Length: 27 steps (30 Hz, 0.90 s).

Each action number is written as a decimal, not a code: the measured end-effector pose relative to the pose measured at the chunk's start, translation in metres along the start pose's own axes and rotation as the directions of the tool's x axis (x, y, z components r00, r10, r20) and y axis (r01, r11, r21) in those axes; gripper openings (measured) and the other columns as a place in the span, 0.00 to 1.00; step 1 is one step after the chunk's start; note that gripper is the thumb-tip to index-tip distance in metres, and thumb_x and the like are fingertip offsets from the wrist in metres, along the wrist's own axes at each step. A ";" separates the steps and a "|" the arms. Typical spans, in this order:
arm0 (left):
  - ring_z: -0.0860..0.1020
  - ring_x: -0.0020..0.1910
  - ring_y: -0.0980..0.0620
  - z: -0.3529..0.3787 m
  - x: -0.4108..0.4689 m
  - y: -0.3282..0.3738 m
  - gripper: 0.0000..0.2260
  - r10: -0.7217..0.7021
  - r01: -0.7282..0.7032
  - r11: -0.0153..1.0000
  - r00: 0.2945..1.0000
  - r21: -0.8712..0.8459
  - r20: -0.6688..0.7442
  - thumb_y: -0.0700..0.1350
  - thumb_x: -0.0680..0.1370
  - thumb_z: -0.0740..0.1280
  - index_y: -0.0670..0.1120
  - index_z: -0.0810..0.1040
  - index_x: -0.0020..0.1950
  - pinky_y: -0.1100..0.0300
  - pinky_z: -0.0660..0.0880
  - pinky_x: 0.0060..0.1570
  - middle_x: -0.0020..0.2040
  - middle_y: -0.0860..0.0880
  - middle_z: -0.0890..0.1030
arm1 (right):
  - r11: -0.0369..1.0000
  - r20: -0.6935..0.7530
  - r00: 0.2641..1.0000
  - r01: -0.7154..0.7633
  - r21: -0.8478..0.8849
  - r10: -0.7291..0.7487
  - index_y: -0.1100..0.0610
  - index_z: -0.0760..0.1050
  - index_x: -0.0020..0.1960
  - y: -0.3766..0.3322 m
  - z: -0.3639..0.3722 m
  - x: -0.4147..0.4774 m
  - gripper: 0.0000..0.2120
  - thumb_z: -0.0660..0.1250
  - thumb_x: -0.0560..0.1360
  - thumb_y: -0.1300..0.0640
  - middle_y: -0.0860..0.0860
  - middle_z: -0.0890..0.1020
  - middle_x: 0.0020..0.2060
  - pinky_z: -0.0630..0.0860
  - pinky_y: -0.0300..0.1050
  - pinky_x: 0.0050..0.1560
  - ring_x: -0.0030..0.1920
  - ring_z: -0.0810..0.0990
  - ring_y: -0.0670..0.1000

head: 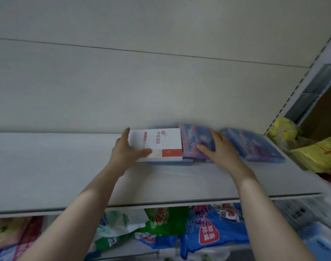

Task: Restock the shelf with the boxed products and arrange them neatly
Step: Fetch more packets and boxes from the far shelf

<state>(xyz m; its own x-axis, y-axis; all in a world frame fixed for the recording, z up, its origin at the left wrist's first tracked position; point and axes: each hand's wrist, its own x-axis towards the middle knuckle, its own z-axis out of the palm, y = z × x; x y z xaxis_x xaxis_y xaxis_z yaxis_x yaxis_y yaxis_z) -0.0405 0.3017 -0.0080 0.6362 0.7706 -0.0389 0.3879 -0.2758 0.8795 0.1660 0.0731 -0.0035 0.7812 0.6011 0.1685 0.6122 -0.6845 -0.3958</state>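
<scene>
Left hand (127, 151) grips the white-and-red box (161, 146) on the shelf (66, 166), thumb on top; right hand (220, 149) presses, fingers straight, on the blue box (191, 142) just right of it.

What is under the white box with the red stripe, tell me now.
A blue box lies under the white box; only its front edge shows. The white box, gripped by the left hand, covers the rest, so its face and label are hidden.

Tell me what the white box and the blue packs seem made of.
White box: likely matte cardboard, with crisp straight edges and flat printed faces. Blue packs: probably glossy plastic wrap or coated card; faint sheen, but blur leaves it open.
</scene>
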 end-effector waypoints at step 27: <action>0.76 0.49 0.51 -0.042 -0.043 0.000 0.37 0.027 -0.050 0.959 0.996 0.279 0.088 0.50 0.59 0.83 0.48 0.65 0.58 0.62 0.72 0.38 0.52 0.50 0.74 | 0.985 0.214 0.962 -0.154 -0.076 0.167 0.64 0.69 0.68 -0.010 -0.034 -0.003 0.60 0.65 0.52 0.20 0.62 0.73 0.68 0.72 0.49 0.61 0.65 0.74 0.59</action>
<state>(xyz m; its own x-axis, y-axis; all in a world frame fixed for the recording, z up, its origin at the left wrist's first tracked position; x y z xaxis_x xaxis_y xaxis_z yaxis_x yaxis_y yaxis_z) -0.0963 0.2927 0.0138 0.7027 0.7092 -0.0572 0.5259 -0.4637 0.7130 0.1618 0.0641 0.0310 0.8279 0.5524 -0.0972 0.4920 -0.7985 -0.3470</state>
